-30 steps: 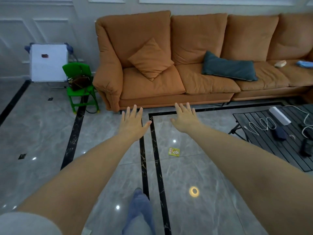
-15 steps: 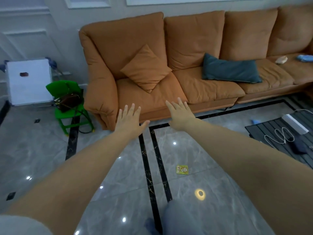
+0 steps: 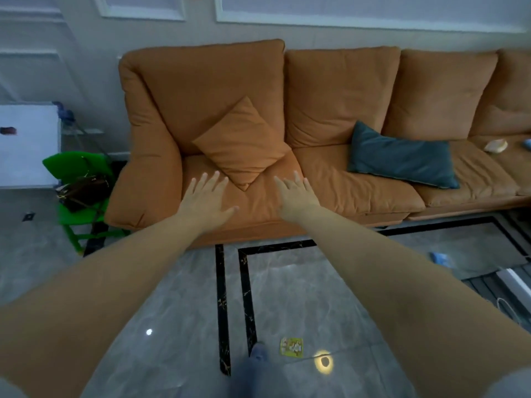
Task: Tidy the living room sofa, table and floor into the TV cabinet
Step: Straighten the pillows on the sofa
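Observation:
An orange sofa (image 3: 330, 90) fills the far side of the room. An orange cushion (image 3: 242, 142) leans on its left seat and a teal cushion (image 3: 402, 158) lies on the middle seat. Both my arms stretch forward. My left hand (image 3: 205, 201) and my right hand (image 3: 296, 195) are open with spread fingers, empty, just below the orange cushion on either side of its lower corner. A small pale object (image 3: 495, 145) and a blue item (image 3: 527, 143) lie on the far right seat. A yellow card (image 3: 291, 346) lies on the floor.
A green child's chair (image 3: 82, 208) with a dark bag (image 3: 83, 191) stands left of the sofa, beside a white board (image 3: 27, 145). A dark slatted table (image 3: 505, 294) with a white bar and cable sits at the right edge. A blue scrap (image 3: 439, 257) lies on the tiles.
I have walked closer to the sofa. Both open hands have risen from over the floor to over the left seat, near the orange cushion. The table has slid out to the right.

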A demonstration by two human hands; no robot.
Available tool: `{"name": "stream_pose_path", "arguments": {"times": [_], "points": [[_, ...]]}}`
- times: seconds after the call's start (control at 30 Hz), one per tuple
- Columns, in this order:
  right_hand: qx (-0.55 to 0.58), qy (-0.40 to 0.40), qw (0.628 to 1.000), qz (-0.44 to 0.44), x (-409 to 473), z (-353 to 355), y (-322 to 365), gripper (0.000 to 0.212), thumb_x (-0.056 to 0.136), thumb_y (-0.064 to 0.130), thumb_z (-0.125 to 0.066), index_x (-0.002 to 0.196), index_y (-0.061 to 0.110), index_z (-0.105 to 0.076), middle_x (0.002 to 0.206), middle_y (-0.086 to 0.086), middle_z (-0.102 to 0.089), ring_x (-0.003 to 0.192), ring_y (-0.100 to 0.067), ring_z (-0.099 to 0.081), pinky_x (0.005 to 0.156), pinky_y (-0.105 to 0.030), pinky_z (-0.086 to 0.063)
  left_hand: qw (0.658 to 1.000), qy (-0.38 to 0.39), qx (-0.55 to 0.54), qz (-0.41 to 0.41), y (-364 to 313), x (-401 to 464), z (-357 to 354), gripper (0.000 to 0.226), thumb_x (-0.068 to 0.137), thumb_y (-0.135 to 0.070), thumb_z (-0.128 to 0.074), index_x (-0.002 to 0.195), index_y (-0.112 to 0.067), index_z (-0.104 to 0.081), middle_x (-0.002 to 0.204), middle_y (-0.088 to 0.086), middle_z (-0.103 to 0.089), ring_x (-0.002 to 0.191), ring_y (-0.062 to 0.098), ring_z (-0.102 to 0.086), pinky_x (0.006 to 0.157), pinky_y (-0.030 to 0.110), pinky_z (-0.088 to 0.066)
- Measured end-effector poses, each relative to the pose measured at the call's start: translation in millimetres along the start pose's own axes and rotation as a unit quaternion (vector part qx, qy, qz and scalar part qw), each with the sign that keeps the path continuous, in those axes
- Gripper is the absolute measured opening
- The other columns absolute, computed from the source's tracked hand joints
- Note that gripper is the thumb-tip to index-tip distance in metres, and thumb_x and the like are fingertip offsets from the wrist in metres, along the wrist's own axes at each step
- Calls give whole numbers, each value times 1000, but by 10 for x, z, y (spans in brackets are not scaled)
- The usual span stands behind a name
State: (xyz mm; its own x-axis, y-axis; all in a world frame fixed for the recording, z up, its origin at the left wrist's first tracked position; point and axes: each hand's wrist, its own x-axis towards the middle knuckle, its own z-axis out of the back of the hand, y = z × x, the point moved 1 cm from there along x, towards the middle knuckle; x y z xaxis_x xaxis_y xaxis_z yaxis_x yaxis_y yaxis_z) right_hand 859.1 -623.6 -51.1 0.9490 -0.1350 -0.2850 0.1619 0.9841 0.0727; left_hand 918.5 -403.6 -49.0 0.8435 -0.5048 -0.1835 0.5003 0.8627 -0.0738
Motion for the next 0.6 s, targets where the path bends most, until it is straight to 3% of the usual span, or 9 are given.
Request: {"name": "stream_pose_path", "arguments": {"times": [0.2,0.37,0.6], "points": [[-8,23,1000,-13,794,231,-208,78,97,24,-48,158,18,0,165,-4,-9,152,-28,13,124,-47,2,990,77,-87,80,198,891,177,88,94,-61,-47,159,-22,-3,166,3,5,153,29,2,124,45,-3],[-6,0,1000,2,1626,425,-202,76,96,20,-48,159,16,-4,165,-4,-13,152,-28,12,124,-47,2,995,81,-43,43,452,1706,283,87,95,-55,-49,159,-22,-1,167,5,2,152,32,4,124,45,0],[12,44,999,-16,2654,705,-55,76,99,21,-44,158,17,3,164,-6,-14,152,-29,8,124,-47,-2,995,84,-56,-11,878,2702,482,83,96,-50,-50,159,-22,-3,166,5,-3,152,31,3,124,45,-1]]}}
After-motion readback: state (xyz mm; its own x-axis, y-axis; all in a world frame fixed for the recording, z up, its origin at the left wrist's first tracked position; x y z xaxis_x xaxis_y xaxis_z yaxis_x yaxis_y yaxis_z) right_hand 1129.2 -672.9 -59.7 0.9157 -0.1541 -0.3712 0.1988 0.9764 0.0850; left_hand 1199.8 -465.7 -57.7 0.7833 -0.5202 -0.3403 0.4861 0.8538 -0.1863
